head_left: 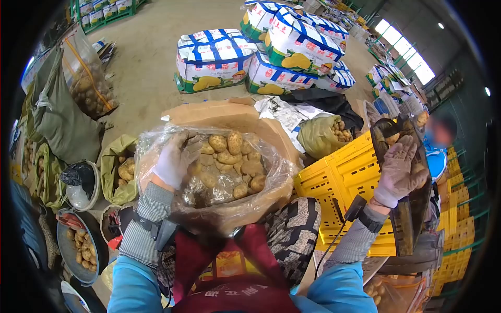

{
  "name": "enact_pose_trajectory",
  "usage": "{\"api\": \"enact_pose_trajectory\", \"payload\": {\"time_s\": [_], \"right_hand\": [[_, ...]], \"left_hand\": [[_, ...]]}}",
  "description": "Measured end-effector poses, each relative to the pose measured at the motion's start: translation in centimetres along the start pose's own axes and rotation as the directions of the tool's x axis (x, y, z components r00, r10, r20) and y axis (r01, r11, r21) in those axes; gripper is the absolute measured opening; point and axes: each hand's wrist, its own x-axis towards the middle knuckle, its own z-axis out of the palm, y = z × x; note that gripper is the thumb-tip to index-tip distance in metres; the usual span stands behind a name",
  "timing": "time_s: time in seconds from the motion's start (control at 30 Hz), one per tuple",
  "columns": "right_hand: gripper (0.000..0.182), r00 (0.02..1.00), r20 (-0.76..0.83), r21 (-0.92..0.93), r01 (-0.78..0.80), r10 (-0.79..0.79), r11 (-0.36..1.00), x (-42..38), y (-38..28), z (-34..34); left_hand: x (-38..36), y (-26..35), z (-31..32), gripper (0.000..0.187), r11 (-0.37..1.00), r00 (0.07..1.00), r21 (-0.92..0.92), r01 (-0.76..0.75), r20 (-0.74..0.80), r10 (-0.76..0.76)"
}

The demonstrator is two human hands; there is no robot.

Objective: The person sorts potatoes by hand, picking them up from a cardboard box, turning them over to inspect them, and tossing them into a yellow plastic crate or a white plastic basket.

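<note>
My left hand [176, 160], in a white and grey work glove, is over the left side of a cardboard box [216, 112] lined with clear plastic [276, 169]. Its fingers are apart, slightly curled, and no potato shows in them. Several potatoes [228, 157] lie in the liner just to its right. My right hand [401, 172], in a dirty glove, reaches over the dark-lined opening of a yellow plastic crate [339, 182] with its fingers stretched out. A potato [391, 139] shows beside its fingertips; what lies under the palm is hidden.
Printed potato packs [214, 62] are stacked beyond the box. Left stand sacks of potatoes [119, 167], a grey-green sack [68, 115] and a basin of potatoes [81, 250]. A green bag of potatoes [323, 136] sits behind the crate. Another person [436, 156] is at far right.
</note>
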Motion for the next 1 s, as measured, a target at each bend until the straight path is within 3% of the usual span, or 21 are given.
{"api": "enact_pose_trajectory", "payload": {"time_s": [0.03, 0.07, 0.1, 0.17, 0.2, 0.27, 0.3, 0.33, 0.37, 0.4, 0.43, 0.47, 0.53, 0.57, 0.67, 0.77, 0.8, 0.9, 1.0], "right_hand": [[0.059, 0.999, 0.01, -0.043, -0.04, 0.04, 0.998, 0.3, 1.2, 0.3], [0.041, 0.997, 0.05, -0.218, -0.044, 0.056, 0.975, -0.2, 3.6, 0.2], [0.026, 0.99, -0.112, -0.323, -0.113, 0.081, 0.94, -0.5, 6.3, 0.2], [0.004, 0.923, -0.34, -0.444, -0.325, 0.179, 0.835, -1.2, 13.1, 0.4], [0.011, 0.886, -0.401, -0.472, -0.418, 0.233, 0.776, -1.7, 17.0, 0.0], [0.022, 0.624, -0.498, -0.482, -0.776, 0.602, 0.406, -4.9, 27.4, -6.6], [0.027, 0.527, -0.607, -0.489, -0.838, 0.594, 0.243, -5.5, 30.4, -6.2], [0.038, 0.385, -0.682, -0.425, -0.9, 0.622, 0.091, -5.5, 32.7, -6.2], [0.047, 0.288, -0.589, -0.406, -0.913, 0.755, 0.031, -6.4, 34.9, -10.4], [0.053, 0.377, -0.624, -0.525, -0.851, 0.685, -0.009, -7.8, 38.1, -13.9], [0.059, 0.42, -0.66, -0.614, -0.779, 0.622, -0.125, -8.4, 40.4, -15.3], [0.066, 0.461, -0.692, -0.67, -0.697, 0.556, -0.256, -9.0, 42.7, -16.6], [0.082, 0.482, -0.763, -0.638, -0.46, 0.43, -0.617, -8.8, 46.3, -17.9], [0.085, 0.532, -0.743, -0.65, -0.428, 0.406, -0.628, -9.3, 47.6, -18.5], [0.087, 0.667, -0.673, -0.652, -0.332, 0.32, -0.681, -10.4, 49.9, -20.0], [0.077, 0.583, -0.672, -0.741, -0.537, 0.457, -0.403, -9.7, 48.2, -21.3], [0.068, 0.522, -0.685, -0.689, -0.689, 0.508, -0.222, -9.6, 47.4, -21.0], [0.044, 0.401, -0.616, -0.268, -0.916, 0.678, 0.298, -9.3, 44.0, -19.8], [0.039, 0.199, -0.366, 0.197, -0.938, 0.909, 0.284, -6.8, 40.0, -16.1]], "left_hand": [[0.0, 0.0, -0.3, 0.022, 1.0, 1.0, -0.017, -0.01, 0.012, 0.01], [0.1, 0.1, -0.5, 0.023, 0.999, 1.0, -0.034, -0.02, 0.024, 0.021], [-0.3, 0.2, -0.4, 0.023, 0.999, 0.998, -0.043, -0.029, 0.045, 0.031], [-1.0, 0.7, 0.5, 0.025, 0.977, 0.984, 0.146, -0.153, 0.115, 0.137], [-1.5, 1.2, 1.2, 0.026, 0.905, 0.96, 0.333, -0.265, 0.178, 0.215], [-0.9, 1.2, -0.1, 0.029, 0.65, 0.91, 0.64, -0.409, 0.229, 0.346], [-0.2, 0.6, -1.1, 0.032, 0.492, 0.885, 0.763, -0.419, 0.224, 0.407], [-0.3, 0.9, -1.2, 0.035, 0.588, 0.901, 0.709, -0.389, 0.16, 0.403], [-0.3, 1.2, -1.4, 0.037, 0.676, 0.913, 0.642, -0.361, 0.096, 0.396], [-1.6, 2.6, 0.7, 0.038, 0.913, 0.96, 0.307, -0.269, 0.004, 0.282], [-2.5, 3.5, 2.3, 0.039, 0.986, 0.989, -0.086, -0.143, -0.034, 0.141], [-2.9, 3.4, 2.7, 0.039, 0.983, 0.984, -0.062, -0.172, -0.047, 0.169], [-1.7, 3.2, 1.7, 0.029, 0.996, 0.994, -0.091, -0.022, -0.11, 0.012], [-1.2, 3.0, 1.2, 0.025, 0.992, 0.988, -0.112, 0.05, -0.138, -0.066], [-1.3, 3.4, 1.8, 0.028, 0.995, 0.984, -0.079, 0.06, -0.16, -0.072], [-1.3, 3.3, 1.5, 0.03, 0.996, 0.983, -0.067, 0.063, -0.169, -0.074], [-1.2, 3.0, 1.5, 0.03, 0.995, 0.984, -0.077, 0.063, -0.16, -0.075], [-1.0, 2.5, 1.8, 0.03, 0.995, 0.993, -0.078, 0.06, -0.1, -0.068], [-0.7, 0.6, 1.9, 0.034, 0.996, 0.996, -0.07, 0.059, -0.057, -0.063]]}}
